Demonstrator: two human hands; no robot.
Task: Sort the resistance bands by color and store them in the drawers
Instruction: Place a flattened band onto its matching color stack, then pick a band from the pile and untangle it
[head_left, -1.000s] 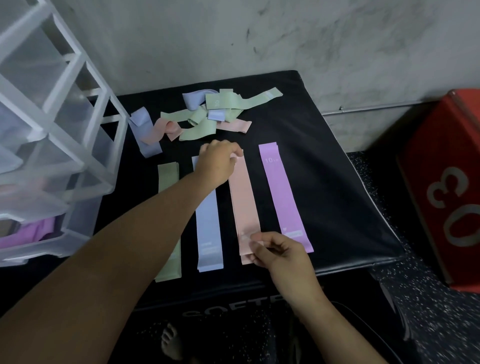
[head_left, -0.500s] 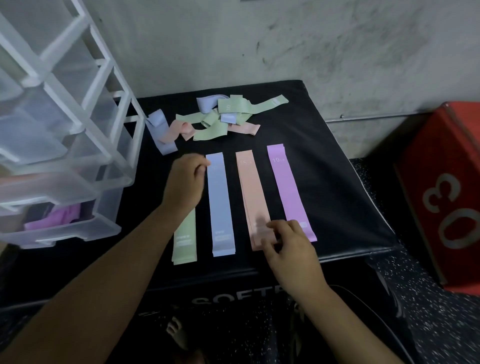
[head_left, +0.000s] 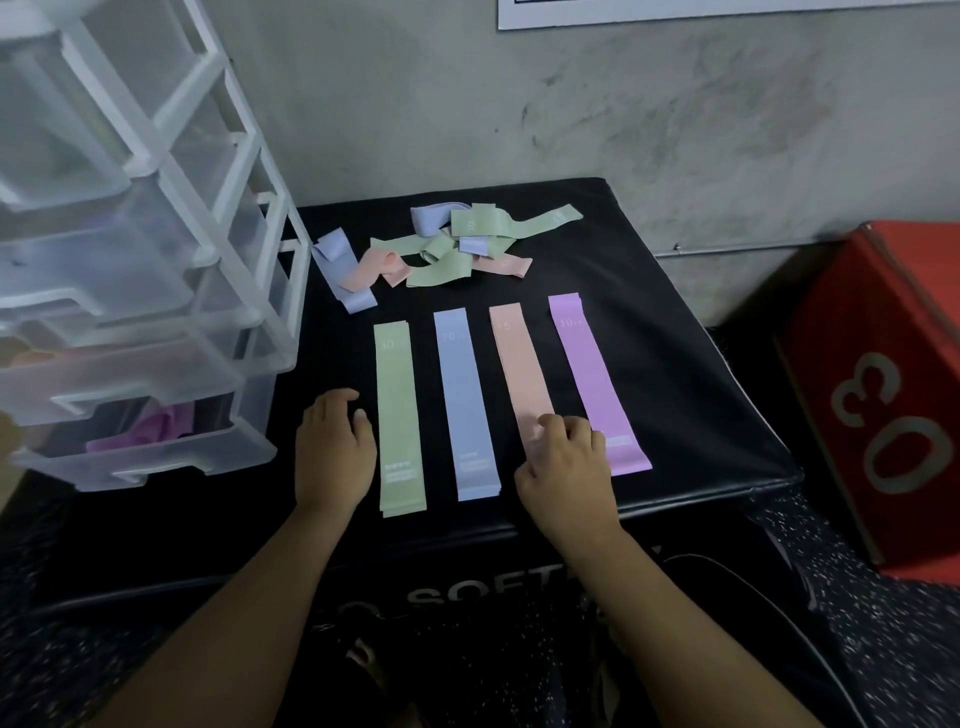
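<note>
Four flat bands lie side by side on the black padded box: a green band, a blue band, a peach band and a purple band. Behind them is a tangled pile of green, blue and peach bands. My left hand rests on the pad just left of the green band, fingers loosely curled, holding nothing. My right hand lies over the near end of the peach band, fingertips touching it. A clear plastic drawer unit stands at left, with purple bands in its lowest drawer.
A red box marked 30 stands on the speckled floor at right. A grey wall runs behind the black box. The drawer unit's lower drawers jut out toward me.
My left hand drew back from the far ends of the bands to the near left of the green band. My right hand stayed at the peach band's near end. The view shifted.
</note>
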